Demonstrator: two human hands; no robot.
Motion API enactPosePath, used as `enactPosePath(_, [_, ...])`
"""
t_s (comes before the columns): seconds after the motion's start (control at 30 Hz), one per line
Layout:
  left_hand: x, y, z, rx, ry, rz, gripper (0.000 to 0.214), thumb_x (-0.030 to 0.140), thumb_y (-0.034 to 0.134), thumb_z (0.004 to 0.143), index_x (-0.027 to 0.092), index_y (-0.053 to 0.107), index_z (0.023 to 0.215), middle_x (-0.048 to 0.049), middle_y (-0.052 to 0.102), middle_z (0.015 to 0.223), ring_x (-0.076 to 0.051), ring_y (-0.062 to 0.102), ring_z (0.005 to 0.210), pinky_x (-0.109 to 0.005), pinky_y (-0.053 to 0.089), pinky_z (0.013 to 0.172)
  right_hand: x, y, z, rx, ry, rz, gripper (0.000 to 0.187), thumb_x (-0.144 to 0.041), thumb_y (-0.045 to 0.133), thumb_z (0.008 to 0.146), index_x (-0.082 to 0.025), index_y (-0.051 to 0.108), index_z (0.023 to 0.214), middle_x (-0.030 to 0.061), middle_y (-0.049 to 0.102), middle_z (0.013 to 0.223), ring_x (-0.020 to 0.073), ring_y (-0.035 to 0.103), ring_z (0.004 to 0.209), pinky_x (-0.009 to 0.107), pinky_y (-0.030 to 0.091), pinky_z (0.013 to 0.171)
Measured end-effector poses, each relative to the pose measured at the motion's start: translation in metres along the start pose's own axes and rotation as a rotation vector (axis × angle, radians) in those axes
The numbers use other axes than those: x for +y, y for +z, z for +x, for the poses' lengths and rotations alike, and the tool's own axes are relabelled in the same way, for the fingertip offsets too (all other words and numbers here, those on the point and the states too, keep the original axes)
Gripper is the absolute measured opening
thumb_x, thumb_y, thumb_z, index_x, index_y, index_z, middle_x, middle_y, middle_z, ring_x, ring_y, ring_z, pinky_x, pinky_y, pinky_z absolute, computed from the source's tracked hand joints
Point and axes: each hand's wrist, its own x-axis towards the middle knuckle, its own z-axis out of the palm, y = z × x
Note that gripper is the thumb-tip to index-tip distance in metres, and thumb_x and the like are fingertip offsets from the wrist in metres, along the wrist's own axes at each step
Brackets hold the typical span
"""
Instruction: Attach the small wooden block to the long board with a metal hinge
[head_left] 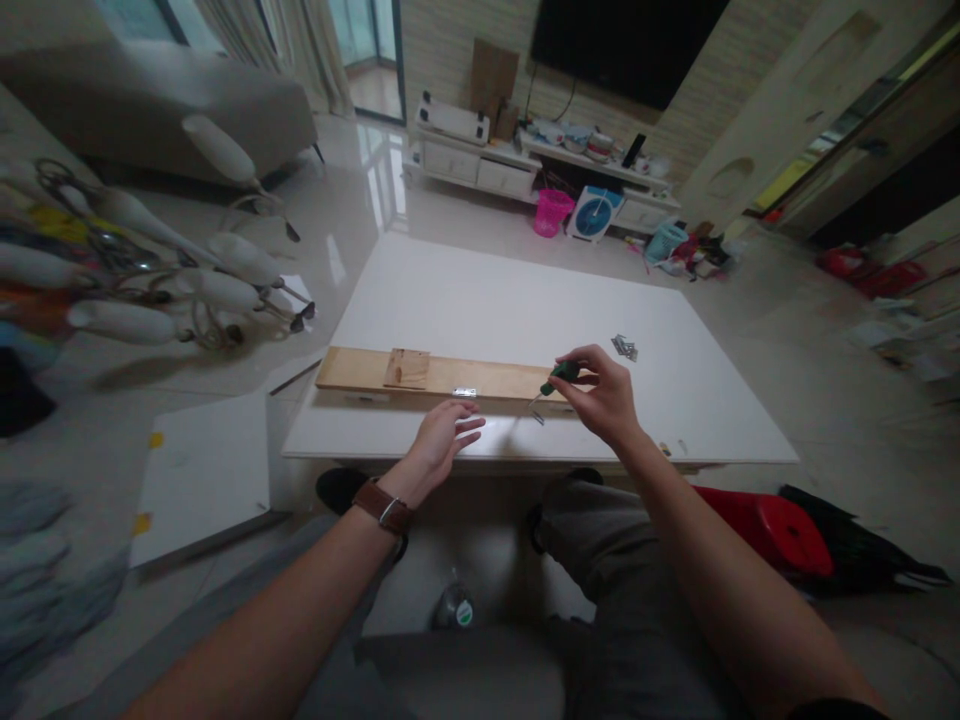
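Observation:
A long wooden plank point(360, 370) lies across the near part of a white table point(525, 300). A smaller square wood piece point(407, 368) rests on it. A small metal hinge point(464, 392) sits at the plank's near edge. My left hand point(446, 440) hovers just in front of the hinge, fingers stretched out and holding nothing. My right hand point(600, 395) is closed round a green-handled screwdriver point(559, 377), whose shaft points down and left toward the plank's right end. A small pile of screws point(624, 347) lies beyond my right hand.
A white board point(202, 470) lies on the floor to the left. A red stool point(772, 525) stands at the right of my knees. A bottle point(454, 605) stands on the floor between my legs. A TV cabinet point(517, 165), pink basket point(553, 211) and fan point(594, 215) are behind the table.

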Motion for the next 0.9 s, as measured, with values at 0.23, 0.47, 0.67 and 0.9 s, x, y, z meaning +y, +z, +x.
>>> enactPosePath(0.23, [-0.008, -0.005, 0.013, -0.102, 0.266, 0.706, 0.016, 0.003, 0.069, 0.074, 0.018, 0.074, 0.078, -0.0087, 0.075, 0.088, -0.021, 0.067, 0.076, -0.03, 0.053, 0.07, -0.015, 0.01, -0.002, -0.003, -0.031, 0.036, 0.024, -0.03, 0.08, 0.081, -0.024, 0.069, 0.102, 0.0026, 0.078, 0.097, 0.019, 0.075, 0.087, 0.036, 0.067, 0.074])
enactPosePath(0.47, [-0.018, -0.018, 0.021, -0.174, 0.407, 1.18, 0.03, 0.01, 0.067, 0.086, 0.013, 0.075, 0.116, -0.0089, 0.079, 0.107, -0.022, 0.072, 0.091, -0.034, 0.055, 0.09, -0.033, 0.019, -0.004, -0.013, -0.079, 0.076, 0.023, -0.027, 0.079, 0.084, -0.024, 0.069, 0.104, 0.0019, 0.077, 0.099, 0.0185, 0.076, 0.089, 0.033, 0.066, 0.073])
enactPosePath(0.67, [-0.016, -0.02, 0.02, -0.179, 0.437, 1.372, 0.035, 0.022, 0.071, 0.094, 0.017, 0.074, 0.128, -0.0061, 0.08, 0.11, -0.025, 0.073, 0.105, -0.033, 0.052, 0.097, -0.047, 0.023, -0.007, 0.013, -0.138, 0.116, 0.023, -0.025, 0.08, 0.085, -0.026, 0.07, 0.106, 0.0025, 0.078, 0.102, 0.0201, 0.078, 0.092, 0.034, 0.068, 0.074])
enactPosePath(0.9, [-0.011, -0.018, 0.013, -0.144, 0.504, 1.419, 0.026, 0.028, 0.072, 0.096, 0.022, 0.078, 0.12, -0.0047, 0.08, 0.106, -0.024, 0.073, 0.1, -0.033, 0.052, 0.092, -0.054, 0.025, -0.007, 0.035, -0.125, 0.187, 0.024, -0.027, 0.081, 0.085, -0.025, 0.069, 0.106, 0.003, 0.078, 0.103, 0.0198, 0.079, 0.092, 0.033, 0.069, 0.074])
